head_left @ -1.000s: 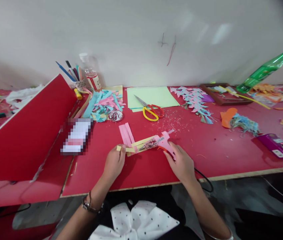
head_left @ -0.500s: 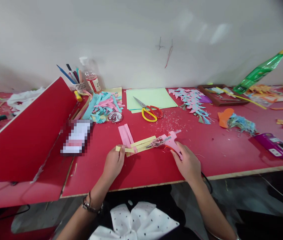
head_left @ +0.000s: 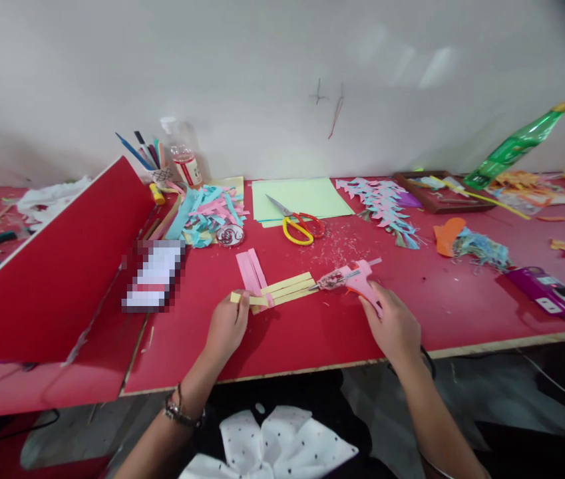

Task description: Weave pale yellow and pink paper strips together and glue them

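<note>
My left hand [head_left: 228, 320] pinches a pale yellow paper strip [head_left: 252, 299] that is folded back over a pink band. Several yellow strips [head_left: 289, 287] run right from there, and pink strips [head_left: 251, 267] extend up and away, all joined near my left fingertips. My right hand [head_left: 394, 324] is wrapped round the handle of a pink hot glue gun [head_left: 349, 276]. Its metal nozzle points left, at the right end of the yellow strips; whether it touches them I cannot tell.
Yellow-and-red-handled scissors [head_left: 299, 225] lie on green paper sheets [head_left: 307, 196]. Paper scraps [head_left: 212, 213] and a phone [head_left: 155, 274] are to the left, beside a leaning red board [head_left: 62, 273]. A wooden tray [head_left: 442, 205], a green bottle [head_left: 516, 146] and a purple device [head_left: 544, 289] are on the right.
My right hand and the glue gun have moved right, so the nozzle has gone from the middle of the yellow strips to their right end. My left hand stays in place.
</note>
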A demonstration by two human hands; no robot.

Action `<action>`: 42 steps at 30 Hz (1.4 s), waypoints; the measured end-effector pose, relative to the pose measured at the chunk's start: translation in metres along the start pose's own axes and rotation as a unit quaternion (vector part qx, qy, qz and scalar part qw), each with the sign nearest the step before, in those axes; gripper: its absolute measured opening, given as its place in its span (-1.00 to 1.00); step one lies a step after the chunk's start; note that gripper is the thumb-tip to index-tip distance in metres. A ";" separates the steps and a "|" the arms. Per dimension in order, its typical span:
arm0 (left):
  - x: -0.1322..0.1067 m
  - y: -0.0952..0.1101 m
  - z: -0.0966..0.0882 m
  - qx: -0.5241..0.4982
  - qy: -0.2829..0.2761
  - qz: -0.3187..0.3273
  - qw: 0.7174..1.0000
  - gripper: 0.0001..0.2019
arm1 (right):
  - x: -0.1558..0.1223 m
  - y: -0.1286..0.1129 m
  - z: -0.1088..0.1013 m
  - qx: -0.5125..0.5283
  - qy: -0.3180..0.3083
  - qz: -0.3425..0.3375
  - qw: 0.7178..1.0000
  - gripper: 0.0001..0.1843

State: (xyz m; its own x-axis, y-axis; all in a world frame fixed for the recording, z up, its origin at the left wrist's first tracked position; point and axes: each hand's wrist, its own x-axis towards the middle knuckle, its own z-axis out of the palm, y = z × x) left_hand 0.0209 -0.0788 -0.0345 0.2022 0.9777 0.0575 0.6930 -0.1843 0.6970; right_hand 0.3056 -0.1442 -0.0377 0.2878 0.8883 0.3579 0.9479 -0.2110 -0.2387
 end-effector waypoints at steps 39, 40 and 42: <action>-0.005 0.007 -0.004 0.076 -0.026 0.126 0.989 -0.63 | 0.027 -0.084 -0.005 0.242 0.139 -0.058 0.958 -0.61; -0.005 0.007 -0.003 0.088 -0.028 0.132 0.987 -0.64 | 0.023 -0.080 -0.006 0.209 0.137 -0.081 0.965 -0.64; -0.005 0.007 -0.003 0.109 -0.030 0.144 0.983 -0.65 | 0.011 -0.080 -0.005 0.143 0.077 -0.160 0.974 -0.68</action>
State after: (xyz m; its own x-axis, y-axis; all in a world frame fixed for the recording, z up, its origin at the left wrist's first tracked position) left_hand 0.0234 -0.0844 -0.0278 0.4472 0.8756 0.1823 0.7318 -0.4754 0.4883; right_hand 0.2331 -0.1198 -0.0105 0.0226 0.8136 0.5810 0.9216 0.2083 -0.3275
